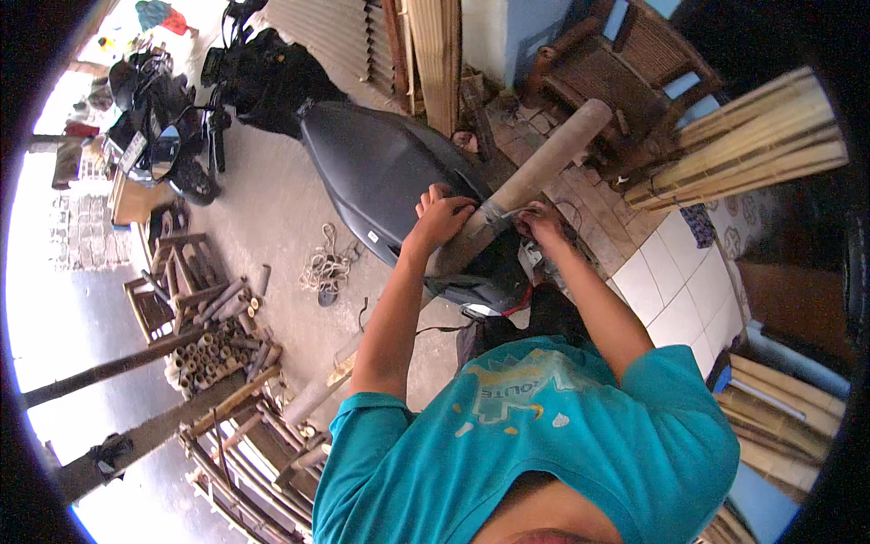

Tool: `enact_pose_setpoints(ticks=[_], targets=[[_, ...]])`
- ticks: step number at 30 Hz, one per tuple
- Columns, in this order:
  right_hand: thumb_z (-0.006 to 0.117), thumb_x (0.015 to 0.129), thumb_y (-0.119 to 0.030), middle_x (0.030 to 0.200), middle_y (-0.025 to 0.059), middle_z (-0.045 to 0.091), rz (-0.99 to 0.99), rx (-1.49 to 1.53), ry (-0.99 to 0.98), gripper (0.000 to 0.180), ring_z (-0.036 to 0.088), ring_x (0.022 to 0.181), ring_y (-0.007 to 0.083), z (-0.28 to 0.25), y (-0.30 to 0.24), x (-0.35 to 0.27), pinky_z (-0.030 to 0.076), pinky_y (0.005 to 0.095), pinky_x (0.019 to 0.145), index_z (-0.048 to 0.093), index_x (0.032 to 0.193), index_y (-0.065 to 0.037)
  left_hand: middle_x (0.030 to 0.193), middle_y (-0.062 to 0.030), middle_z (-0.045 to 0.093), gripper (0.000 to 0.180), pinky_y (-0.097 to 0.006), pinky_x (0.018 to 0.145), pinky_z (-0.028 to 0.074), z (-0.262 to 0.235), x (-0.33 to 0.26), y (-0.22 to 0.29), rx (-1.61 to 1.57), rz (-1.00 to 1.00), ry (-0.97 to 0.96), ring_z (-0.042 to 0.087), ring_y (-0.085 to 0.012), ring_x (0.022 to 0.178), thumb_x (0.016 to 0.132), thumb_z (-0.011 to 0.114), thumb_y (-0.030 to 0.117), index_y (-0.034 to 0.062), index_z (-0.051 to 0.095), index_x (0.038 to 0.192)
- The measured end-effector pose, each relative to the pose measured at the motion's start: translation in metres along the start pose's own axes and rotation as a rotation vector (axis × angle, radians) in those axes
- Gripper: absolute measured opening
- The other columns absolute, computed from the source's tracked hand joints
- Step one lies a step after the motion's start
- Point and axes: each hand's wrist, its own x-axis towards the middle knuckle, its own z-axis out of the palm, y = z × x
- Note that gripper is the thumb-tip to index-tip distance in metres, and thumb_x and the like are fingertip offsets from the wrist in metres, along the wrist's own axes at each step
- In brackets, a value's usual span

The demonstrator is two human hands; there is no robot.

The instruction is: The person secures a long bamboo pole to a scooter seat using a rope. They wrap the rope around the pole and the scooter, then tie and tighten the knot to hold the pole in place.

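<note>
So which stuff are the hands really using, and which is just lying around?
In use:
left hand on the thick bamboo pole
right hand at the grey binding round the pole
black scooter seat under the pole

Just lying about:
coiled rope on the floor
cut bamboo pieces
split bamboo bundle

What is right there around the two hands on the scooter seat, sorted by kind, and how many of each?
Hands: 2, the left hand and right hand
Thick bamboo poles: 1, the bamboo pole lying across the seat
Grey bands on the pole: 1, the grey band
Black scooter seats: 1, the scooter seat
Total: 5
</note>
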Motion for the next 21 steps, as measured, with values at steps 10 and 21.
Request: enact_pose_setpoints(ticks=[10,21], targets=[[0.062,0.093,-0.013,0.118,0.0086,0.062,0.413,-0.018,-0.471,0.028,0.062,0.098,0.0201,0.006,-0.030,0.020,0.055,0.0358,0.074,0.058,0.121,-0.012,0.142,-0.0091,0.040,0.035,-0.067,0.110,0.013,-0.001,0.045,-0.003,0.386,0.108,-0.293,0.030,-0.0380,0.130,0.080,0.068,0.050,0.0351,0.072,0.111],[0.061,0.089,-0.042,0.121,0.0090,0.065,0.699,0.774,-0.748,0.046,0.059,0.112,0.0264,0.002,0.004,0.016,0.045,0.0431,0.098,0.061,0.119,-0.006,0.146,-0.0080,0.034,0.040,-0.073,0.110,0.001,-0.011,0.080,0.033,0.465,-0.117,-0.651,0.025,-0.0444,0.132,0.076,0.073,0.043,0.0355,0.071,0.115]])
